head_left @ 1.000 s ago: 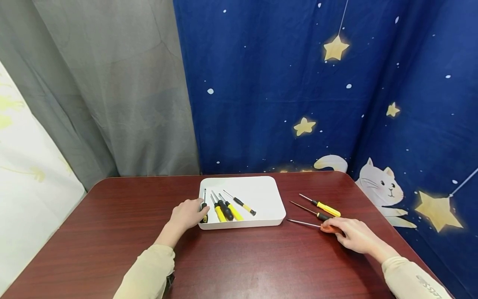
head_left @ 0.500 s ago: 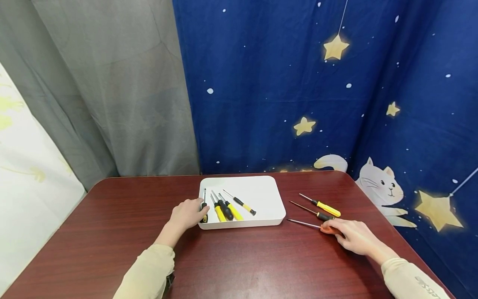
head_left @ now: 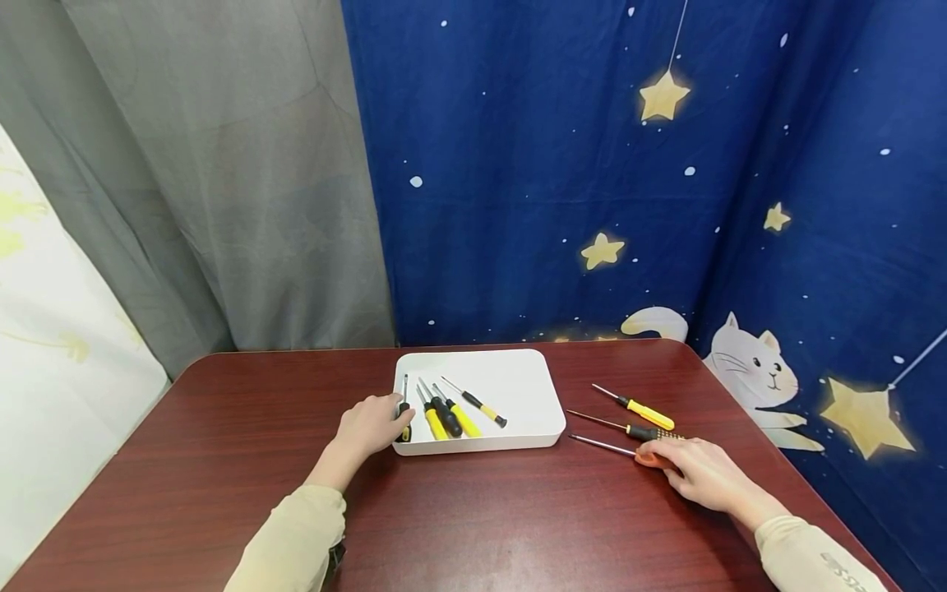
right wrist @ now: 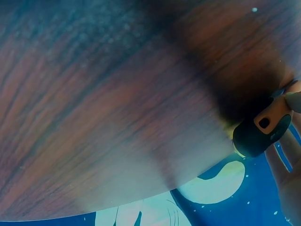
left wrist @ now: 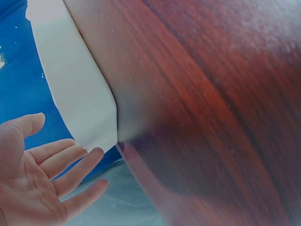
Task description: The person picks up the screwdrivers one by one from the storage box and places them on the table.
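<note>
1. The orange screwdriver [head_left: 649, 460] is at the right of the worktop [head_left: 503, 518]. Its metal shaft points at the white tray [head_left: 518, 382], with the tip just beside the tray's near right corner. Can't tell if it's resting flat or slightly raised.
2. The right hand [head_left: 703, 473] has its grip closed around the orange handle, thumb and fingers both on it. The right wrist view shows the handle's butt is black and orange with a hole in it.
3. Right next to that is a dotted screwdriver [head_left: 642, 432], handle end partly hidden by the fingers. A yellow screwdriver [head_left: 651, 413] lies just behind it.
4. The left hand [head_left: 370, 423] is at the tray's left end. Its grip is pretty wide open, fingers spread and nothing held, fingertips at the tray wall.
5. Five more in the tray: a dark one [head_left: 404, 423] by the left fingers, two chunky yellow ones with a black screwdriver [head_left: 447, 417] between them, and a skinny black-and-yellow one [head_left: 484, 409].
6. Both sleeves are cream. Behind the worktop hang a grey curtain [head_left: 281, 205] and a blue curtain [head_left: 518, 205] with stars and a white cat.
</note>
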{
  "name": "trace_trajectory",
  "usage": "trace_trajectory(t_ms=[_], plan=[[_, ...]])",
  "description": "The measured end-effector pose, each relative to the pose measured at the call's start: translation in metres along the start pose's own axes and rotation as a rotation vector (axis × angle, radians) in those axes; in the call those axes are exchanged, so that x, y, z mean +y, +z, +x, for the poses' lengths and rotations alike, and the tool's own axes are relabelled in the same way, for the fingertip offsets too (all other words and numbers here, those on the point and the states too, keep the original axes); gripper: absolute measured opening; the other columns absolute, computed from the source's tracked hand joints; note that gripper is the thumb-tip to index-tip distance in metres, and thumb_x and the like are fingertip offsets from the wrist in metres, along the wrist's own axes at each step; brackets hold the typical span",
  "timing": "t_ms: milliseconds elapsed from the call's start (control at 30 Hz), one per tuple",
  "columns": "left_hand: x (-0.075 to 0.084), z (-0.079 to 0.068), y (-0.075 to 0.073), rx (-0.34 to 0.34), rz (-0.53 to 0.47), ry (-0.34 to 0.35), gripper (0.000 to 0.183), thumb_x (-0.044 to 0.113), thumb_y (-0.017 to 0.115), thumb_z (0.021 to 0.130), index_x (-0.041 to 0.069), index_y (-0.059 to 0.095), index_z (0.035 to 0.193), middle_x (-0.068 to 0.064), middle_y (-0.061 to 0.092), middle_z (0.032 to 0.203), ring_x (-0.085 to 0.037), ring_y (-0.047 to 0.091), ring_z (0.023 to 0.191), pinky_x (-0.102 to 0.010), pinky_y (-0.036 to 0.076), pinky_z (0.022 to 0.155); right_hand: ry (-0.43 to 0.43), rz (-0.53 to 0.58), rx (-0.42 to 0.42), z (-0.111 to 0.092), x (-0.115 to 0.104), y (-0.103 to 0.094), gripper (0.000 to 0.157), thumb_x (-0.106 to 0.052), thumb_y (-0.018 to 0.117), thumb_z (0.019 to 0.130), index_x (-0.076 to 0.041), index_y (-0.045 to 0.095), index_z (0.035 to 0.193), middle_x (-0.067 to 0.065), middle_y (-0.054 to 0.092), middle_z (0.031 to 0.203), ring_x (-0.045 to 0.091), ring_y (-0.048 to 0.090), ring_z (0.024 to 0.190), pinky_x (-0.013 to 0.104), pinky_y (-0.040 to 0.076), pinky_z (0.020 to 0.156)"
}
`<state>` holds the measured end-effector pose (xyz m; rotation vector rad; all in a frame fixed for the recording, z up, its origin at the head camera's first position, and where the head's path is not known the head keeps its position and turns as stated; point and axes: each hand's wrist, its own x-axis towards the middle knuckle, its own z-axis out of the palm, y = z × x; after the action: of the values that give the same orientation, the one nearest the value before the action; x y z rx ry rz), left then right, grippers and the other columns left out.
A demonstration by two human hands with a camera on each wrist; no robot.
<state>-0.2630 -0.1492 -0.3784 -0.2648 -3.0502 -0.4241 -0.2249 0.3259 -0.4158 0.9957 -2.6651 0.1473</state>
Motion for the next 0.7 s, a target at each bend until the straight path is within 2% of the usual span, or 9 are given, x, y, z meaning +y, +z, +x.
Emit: trace_trajectory(t_ms=[367,700], plan=[[0.0002,0.0006,-0.0003,0.005,-0.004,0.003,0.034,0.034,0.054,0.084,0.005,0.061,0.101,-0.010,0.061,0.082,-0.023,0.055,0.066,-0.041,0.042,0.054,-0.019,-0.001,0.026,0.0010,0.0022,-0.0001,0.040,-0.007,0.069,0.063,-0.018,0.058,0.100,-0.006,0.059,0.089,0.009,0.054,0.071,0.034,0.044,0.062],[-0.0002,-0.0003,-0.0009,0.006,-0.008,0.013,0.034,0.034,0.054,0.084,0.004,0.061,0.100,-0.010,0.060,0.080,-0.022,0.054,0.065,-0.040,0.042,0.053,0.017,0.036,0.002,0.0031,0.0028,-0.0041,0.035,-0.012,0.071,0.068,-0.019,0.059,0.100,-0.006,0.060,0.092,0.008,0.055,0.071,0.033,0.045,0.061]])
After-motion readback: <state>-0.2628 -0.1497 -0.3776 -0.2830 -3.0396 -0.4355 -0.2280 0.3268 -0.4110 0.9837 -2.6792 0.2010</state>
